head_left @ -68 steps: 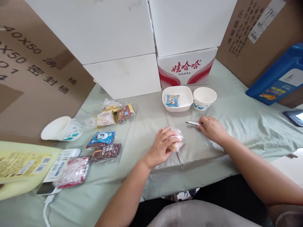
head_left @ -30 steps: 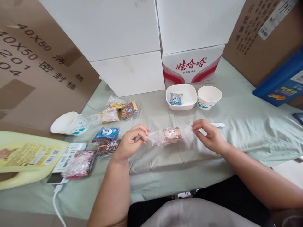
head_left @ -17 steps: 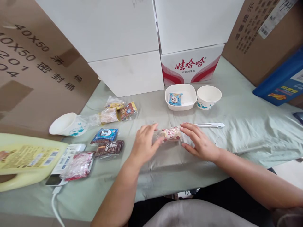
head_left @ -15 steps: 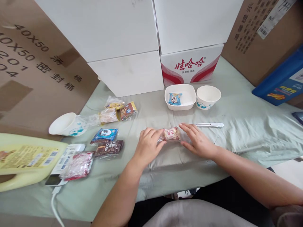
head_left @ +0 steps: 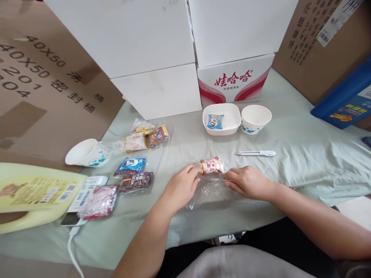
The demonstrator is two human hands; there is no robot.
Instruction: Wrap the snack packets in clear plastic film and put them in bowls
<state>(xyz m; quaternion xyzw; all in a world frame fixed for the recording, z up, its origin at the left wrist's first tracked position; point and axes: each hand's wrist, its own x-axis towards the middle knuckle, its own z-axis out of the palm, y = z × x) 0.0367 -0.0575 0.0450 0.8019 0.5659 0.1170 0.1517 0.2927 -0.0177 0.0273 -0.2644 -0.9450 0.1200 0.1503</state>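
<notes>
Clear plastic: a crinkled clear bag (head_left: pixel 209 184) is lying flat on the table (head_left: pixel 290 139) between your two hands, with a pink-and-cream wrapped snack (head_left: pixel 211 166) sitting at its far end.
Long axis: the snack is lying left to right, side-on to you; the bag is spreading from it back toward you.
Left grip: your left hand (head_left: pixel 182 188) is pinching the bag's left edge, fingertips just beside the snack's left end, closed on the plastic.
Right grip: your right hand (head_left: pixel 248 182) is pressing on the bag's right edge, fingers curled together on it.
Nearer hand: your left fingertips are lying closer to the snack; the right ones are sitting slightly lower and apart from it.
White dish (head_left: pixel 235 122): holding one blue packet (head_left: pixel 215 121).
Paper bowl (head_left: pixel 256 118): just right of the dish, nothing showing inside.
Tipped paper bowl (head_left: pixel 84 153): lying on its side at far left, inside hidden.
White utility knife (head_left: pixel 256 153): lying beyond your right hand, untouched.
Loose packets (head_left: pixel 133 173): scattered left of you.
</notes>
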